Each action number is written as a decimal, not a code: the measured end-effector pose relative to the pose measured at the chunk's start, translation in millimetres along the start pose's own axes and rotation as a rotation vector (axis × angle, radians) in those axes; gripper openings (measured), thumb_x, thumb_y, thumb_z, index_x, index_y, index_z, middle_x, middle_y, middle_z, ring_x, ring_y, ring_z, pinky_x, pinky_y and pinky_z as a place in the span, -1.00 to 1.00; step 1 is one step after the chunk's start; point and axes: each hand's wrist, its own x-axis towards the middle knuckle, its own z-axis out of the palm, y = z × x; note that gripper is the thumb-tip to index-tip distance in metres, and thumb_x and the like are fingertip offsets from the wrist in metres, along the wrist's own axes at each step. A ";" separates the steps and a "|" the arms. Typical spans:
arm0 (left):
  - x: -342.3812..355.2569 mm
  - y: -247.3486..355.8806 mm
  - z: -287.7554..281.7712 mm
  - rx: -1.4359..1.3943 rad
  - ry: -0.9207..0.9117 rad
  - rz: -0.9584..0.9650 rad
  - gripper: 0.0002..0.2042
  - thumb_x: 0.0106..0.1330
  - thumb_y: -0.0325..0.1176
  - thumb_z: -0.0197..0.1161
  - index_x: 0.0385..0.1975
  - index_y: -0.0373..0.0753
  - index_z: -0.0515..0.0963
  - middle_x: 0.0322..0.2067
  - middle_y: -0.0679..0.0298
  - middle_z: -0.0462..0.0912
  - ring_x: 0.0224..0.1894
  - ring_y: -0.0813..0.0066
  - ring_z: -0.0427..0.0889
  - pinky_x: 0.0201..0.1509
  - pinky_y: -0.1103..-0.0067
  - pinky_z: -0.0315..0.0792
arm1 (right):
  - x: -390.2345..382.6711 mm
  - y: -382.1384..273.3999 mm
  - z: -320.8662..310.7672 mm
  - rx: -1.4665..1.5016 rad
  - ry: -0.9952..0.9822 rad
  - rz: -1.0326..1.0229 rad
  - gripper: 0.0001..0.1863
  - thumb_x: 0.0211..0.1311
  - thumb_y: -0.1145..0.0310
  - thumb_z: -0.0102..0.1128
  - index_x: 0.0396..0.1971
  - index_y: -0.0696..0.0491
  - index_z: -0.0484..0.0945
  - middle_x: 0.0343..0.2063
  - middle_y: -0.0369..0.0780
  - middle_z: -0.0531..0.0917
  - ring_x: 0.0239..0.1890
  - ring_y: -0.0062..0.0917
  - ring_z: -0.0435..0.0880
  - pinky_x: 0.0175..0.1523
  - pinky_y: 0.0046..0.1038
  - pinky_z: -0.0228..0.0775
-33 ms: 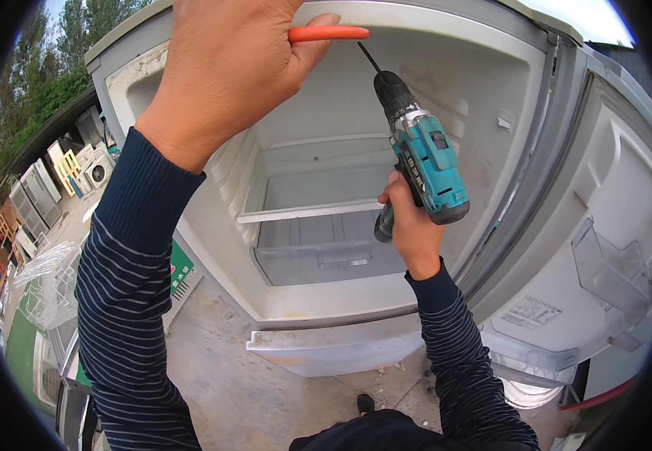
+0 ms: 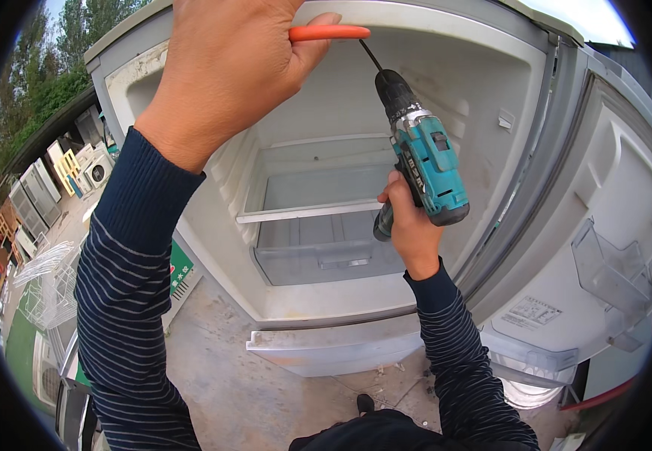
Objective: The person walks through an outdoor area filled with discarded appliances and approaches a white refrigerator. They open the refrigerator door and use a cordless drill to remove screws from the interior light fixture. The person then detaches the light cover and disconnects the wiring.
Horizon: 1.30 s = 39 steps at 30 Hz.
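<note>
Right grip [image 2: 415, 234] holds teal drill [image 2: 433, 161]; left grip [image 2: 228, 79] clasps orange handle [image 2: 333, 32]; fridge [image 2: 326, 302] open

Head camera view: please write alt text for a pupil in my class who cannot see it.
A person's right hand grips a teal-and-black drill before an open fridge, while the left hand holds an orange handle appearing near the bit. Inside are a shelf and a clear drawer; the door stands open at the picture's right.
</note>
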 end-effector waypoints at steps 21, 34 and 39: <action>-9.2 -11.6 14.9 -0.050 0.115 0.074 -0.57 0.23 -0.34 0.35 0.13 -0.25 0.59 -0.20 0.08 0.42 -0.13 0.10 0.39 -0.03 0.33 0.33 | 24.9 -48.6 -1.1 -0.348 -0.158 -0.186 -0.83 0.10 0.51 0.40 -0.30 0.18 0.63 -0.47 -0.21 0.69 -0.48 -0.46 0.61 -0.24 -0.43 0.51; -11.3 -8.6 14.3 0.023 0.130 0.040 -0.61 0.21 -0.34 0.39 0.05 -0.24 0.65 -0.24 0.09 0.47 -0.11 0.11 0.42 -0.02 0.34 0.33 | 91.2 -151.6 -41.5 -0.765 -0.518 0.059 -0.81 0.19 0.25 0.23 -0.33 0.05 0.61 -0.58 -0.32 0.59 -0.55 -0.61 0.59 -0.34 -0.44 0.53; -10.1 -0.8 8.4 0.068 0.060 0.009 -0.59 0.21 -0.32 0.40 0.09 -0.20 0.64 -0.23 0.09 0.47 -0.10 0.11 0.42 0.00 0.32 0.34 | 94.9 -153.9 -43.3 -0.843 -0.548 0.043 -0.79 0.14 0.23 0.21 -0.43 0.08 0.59 -0.60 -0.31 0.58 -0.57 -0.60 0.59 -0.35 -0.44 0.53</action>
